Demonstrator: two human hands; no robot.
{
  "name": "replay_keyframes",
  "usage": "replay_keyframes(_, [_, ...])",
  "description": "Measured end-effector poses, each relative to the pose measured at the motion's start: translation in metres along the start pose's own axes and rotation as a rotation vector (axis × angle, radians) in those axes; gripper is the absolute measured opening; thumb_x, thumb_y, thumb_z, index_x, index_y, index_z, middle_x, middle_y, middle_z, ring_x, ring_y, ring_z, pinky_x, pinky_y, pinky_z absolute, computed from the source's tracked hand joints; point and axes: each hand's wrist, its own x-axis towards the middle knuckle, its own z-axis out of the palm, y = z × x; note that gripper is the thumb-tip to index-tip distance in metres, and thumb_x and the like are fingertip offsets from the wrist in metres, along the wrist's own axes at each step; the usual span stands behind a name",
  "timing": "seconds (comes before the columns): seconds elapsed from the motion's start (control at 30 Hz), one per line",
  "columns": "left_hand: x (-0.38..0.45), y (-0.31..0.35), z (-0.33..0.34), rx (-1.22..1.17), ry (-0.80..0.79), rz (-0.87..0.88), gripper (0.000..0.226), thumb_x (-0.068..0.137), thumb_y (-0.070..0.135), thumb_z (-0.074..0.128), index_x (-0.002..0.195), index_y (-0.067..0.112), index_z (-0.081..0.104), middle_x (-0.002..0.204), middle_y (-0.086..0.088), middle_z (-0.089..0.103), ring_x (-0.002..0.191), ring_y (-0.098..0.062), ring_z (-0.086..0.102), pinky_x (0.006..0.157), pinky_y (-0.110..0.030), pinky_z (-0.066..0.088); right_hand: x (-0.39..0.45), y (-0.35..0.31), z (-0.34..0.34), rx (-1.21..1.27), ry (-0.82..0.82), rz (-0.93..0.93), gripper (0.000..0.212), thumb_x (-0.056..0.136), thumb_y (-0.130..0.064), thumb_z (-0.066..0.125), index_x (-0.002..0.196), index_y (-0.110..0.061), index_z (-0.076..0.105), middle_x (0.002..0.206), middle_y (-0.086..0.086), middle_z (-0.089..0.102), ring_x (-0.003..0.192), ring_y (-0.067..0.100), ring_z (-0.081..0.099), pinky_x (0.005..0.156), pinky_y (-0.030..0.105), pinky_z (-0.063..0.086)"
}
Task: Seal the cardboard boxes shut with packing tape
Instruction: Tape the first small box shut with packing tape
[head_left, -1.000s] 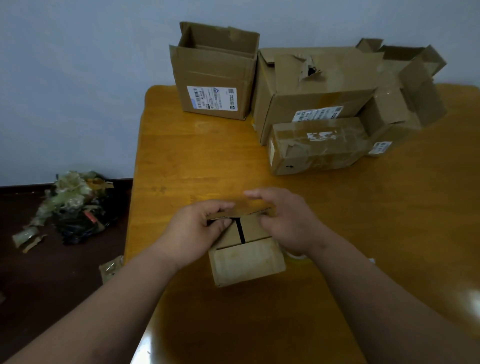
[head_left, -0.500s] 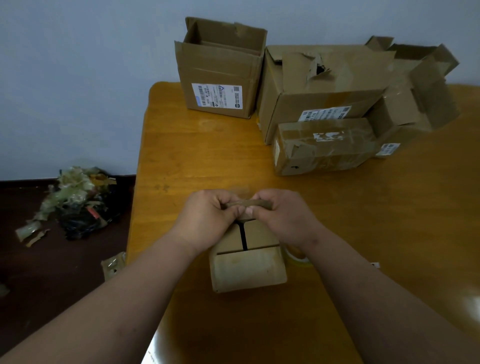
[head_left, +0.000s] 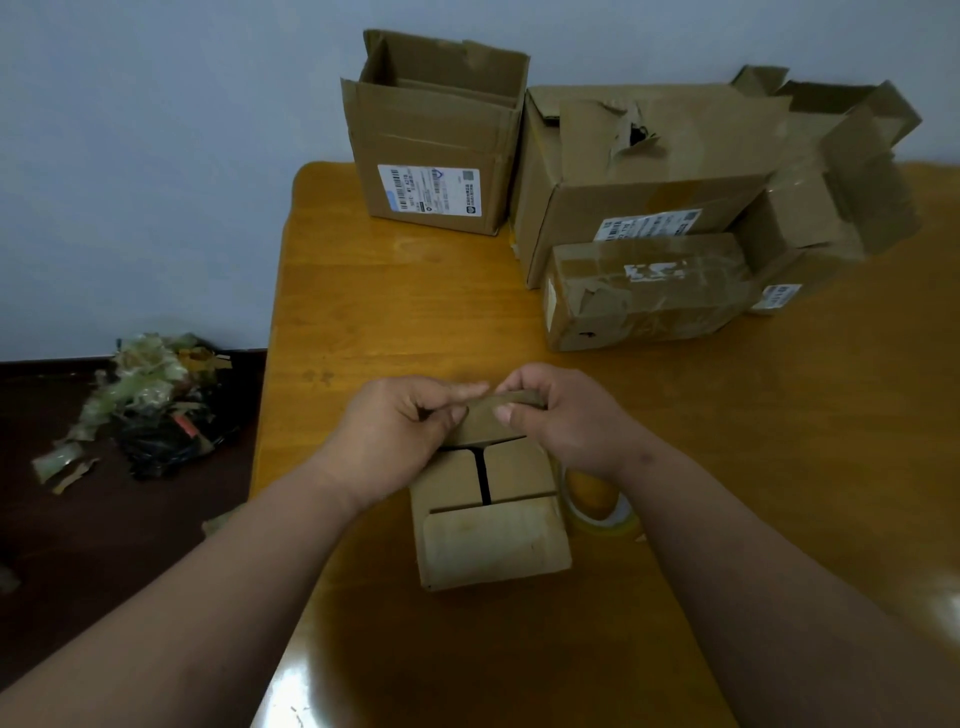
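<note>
Wooden table (head_left: 363, 312), small box (head_left: 491, 540) flap in both hands' grip

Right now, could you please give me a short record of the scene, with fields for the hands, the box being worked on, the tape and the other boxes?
left hand: pinches far flap of small box
right hand: grips the same flap
small box: on table, dark gap between inner flaps, no tape visible on it
tape roll: beside small box, right side, partly hidden
other boxes: open labelled box, three more behind
</note>
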Motion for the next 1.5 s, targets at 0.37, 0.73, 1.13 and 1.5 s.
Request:
replay_keyframes(0.37, [0.007, -0.015, -0.017, 0.839, -0.032, 0.619, 0.045, 0.09, 0.023, 0.045, 0.131, 0.018, 0.062, 0.118, -0.006, 0.07, 0.089, -0.024, 0.071, 0.069, -0.037, 0.059, 0.003, 0.004, -0.007, 0.137, -0.021, 0.091, 0.01, 0.095, -0.015, 0.061, 0.105, -0.015, 0.062, 0.097, 0.007, 0.067, 0.088, 0.018, 0.063, 0.078, 0.036, 0.051])
replay_keyframes(0.73, [0.0, -0.019, -0.029, 1.104, -0.24, 0.566, 0.06, 0.099, 0.056, 0.031, 0.146, 0.021, 0.044, 0.15, -0.01, 0.044, 0.109, -0.027, 0.055, 0.095, -0.045, 0.044, 0.001, 0.004, -0.009, 0.168, -0.02, 0.102, 0.011, 0.098, -0.013, 0.056, 0.094, -0.023, 0.059, 0.093, 0.012, 0.069, 0.081, 0.016, 0.063, 0.069, 0.029, 0.049])
replay_keyframes(1.13, [0.021, 0.014, -0.005, 0.443, -0.026, -0.174, 0.017, 0.093, 0.043, 0.06, 0.082, 0.031, 0.067, 0.077, 0.009, 0.066, 0.077, -0.013, 0.061, 0.065, -0.028, 0.048, 0.001, 0.0, -0.009, 0.141, -0.014, 0.072, 0.011, 0.09, -0.016, 0.065, 0.096, -0.007, 0.065, 0.084, 0.002, 0.061, 0.077, 0.013, 0.056, 0.068, 0.03, 0.043])
replay_keyframes(1.5, [0.022, 0.015, -0.009, 0.47, -0.169, -0.156, 0.008, 0.086, 0.022, 0.073, 0.08, 0.017, 0.07, 0.07, 0.005, 0.062, 0.066, -0.013, 0.056, 0.051, -0.023, 0.038, 0.004, -0.009, 0.007, -0.128, 0.038, -0.009, 0.015, 0.086, -0.021, 0.069, 0.075, -0.024, 0.06, 0.068, -0.005, 0.057, 0.066, 0.011, 0.052, 0.062, 0.031, 0.041])
